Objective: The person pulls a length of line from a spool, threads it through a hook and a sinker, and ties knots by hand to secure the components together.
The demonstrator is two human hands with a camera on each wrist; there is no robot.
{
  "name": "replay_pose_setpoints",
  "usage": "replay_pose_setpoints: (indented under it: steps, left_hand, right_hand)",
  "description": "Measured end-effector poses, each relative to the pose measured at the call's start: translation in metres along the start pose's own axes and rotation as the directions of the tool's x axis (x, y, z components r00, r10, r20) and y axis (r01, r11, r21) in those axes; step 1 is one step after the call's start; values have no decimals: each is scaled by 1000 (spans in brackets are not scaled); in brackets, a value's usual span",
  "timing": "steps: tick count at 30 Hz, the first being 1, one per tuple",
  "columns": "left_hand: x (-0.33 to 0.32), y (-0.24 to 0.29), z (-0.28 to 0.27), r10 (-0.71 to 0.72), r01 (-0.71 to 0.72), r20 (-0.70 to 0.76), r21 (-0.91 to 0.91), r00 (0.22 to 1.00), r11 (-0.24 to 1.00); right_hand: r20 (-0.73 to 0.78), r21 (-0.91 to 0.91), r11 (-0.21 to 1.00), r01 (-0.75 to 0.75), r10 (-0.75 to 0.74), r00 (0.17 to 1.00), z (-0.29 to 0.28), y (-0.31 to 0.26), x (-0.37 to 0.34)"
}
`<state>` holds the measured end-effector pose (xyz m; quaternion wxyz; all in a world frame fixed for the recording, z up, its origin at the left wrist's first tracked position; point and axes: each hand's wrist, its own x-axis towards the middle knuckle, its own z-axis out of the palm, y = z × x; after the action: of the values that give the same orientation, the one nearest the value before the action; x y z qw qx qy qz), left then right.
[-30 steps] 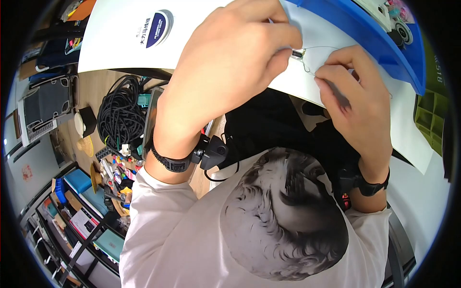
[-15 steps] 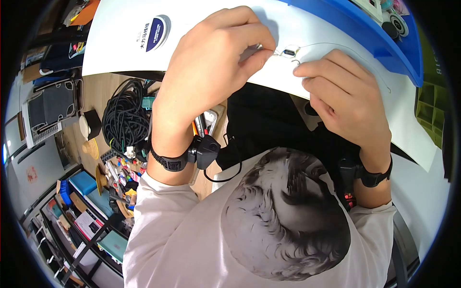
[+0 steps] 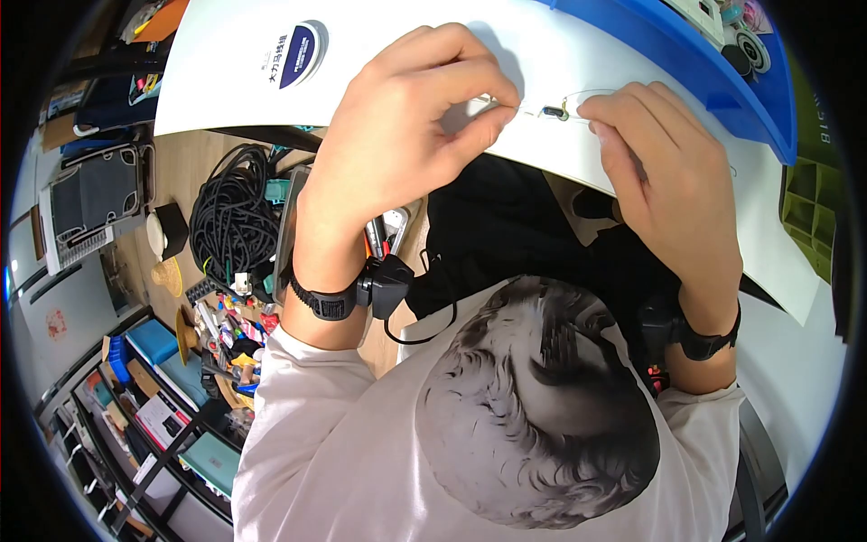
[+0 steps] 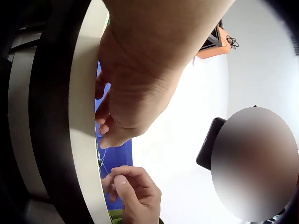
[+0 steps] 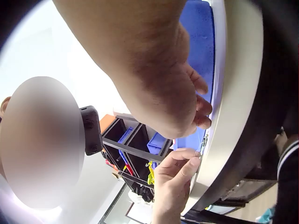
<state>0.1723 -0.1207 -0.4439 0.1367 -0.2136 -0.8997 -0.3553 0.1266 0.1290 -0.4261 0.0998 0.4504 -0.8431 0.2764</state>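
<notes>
In the head view a small dark, shiny piece point(image 3: 553, 112) on thin line hangs between the two hands over the white table. The left hand point(image 3: 406, 117) pinches the line just left of it between thumb and index finger. The right hand point(image 3: 664, 158) pinches at its right side, thumb and index fingertips close together; what lies between them is too small to tell. A thin loop of line point(image 3: 591, 90) runs above the right fingertips. In the right wrist view the small piece point(image 5: 204, 141) shows between the hands.
A round white and dark blue labelled tin point(image 3: 301, 56) lies on the white table point(image 3: 217, 81) at the left. A blue tray wall point(image 3: 686, 68) runs along the far right side, with a green compartment box point(image 3: 808, 212) beyond it. Black cable point(image 3: 233, 212) is coiled below left.
Over the last second the left hand moved left, away from the right hand. The right hand dipped left, then shifted slightly right, its fingertips now beside the small piece, which has turned.
</notes>
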Motion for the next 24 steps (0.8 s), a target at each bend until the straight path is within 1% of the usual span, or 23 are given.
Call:
replay_pose_setpoints:
  steps: [2,5,7,8,10,13,16,19,20,22,24]
  left_hand:
    - [2,5,-1,5,-5,16,35,1000,999]
    - [7,13,5,17,-16,-32,41,999,999]
    - [11,16,11,125,-111,-124,109,984,988]
    - [11,18,12,124,-110,-126,111,984,988]
    - [10,21,15,37,-34,-23,93,999,995]
    - [9,20,19,66,-61,-45,120,997,991]
    - [7,20,23,65,-56,-61,138,996,989]
    - [6,21,24,70,-59,-66,154,995,986]
    - [5,21,23,69,-58,-67,156,995,986]
    - [3,21,22,74,-61,-80,164,994,985]
    - [0,25,21,59,-44,-81,183,995,982]
  right_hand:
    - [5,1,1000,4,-4,1000,-1,-1,0]
    - [6,18,1000,3,-3,1000,-1,-4,-1]
    - [3,32,999,-2,2,1000,0,-5,-1]
    - [-2,50,999,-11,11,1000,0,-5,-2]
    - [-7,66,998,-18,19,1000,-1,-5,-2]
    - [6,107,993,-53,53,999,-2,-6,-4]
    - [-19,134,989,-63,67,998,1,-11,-6]
    - [-76,164,983,-78,92,993,3,-14,-7]
    - [-113,173,973,-150,170,979,3,-14,-7]
    - [-148,185,958,-220,248,957,4,-12,-7]
    - [-86,134,961,-242,254,963,5,-9,-7]
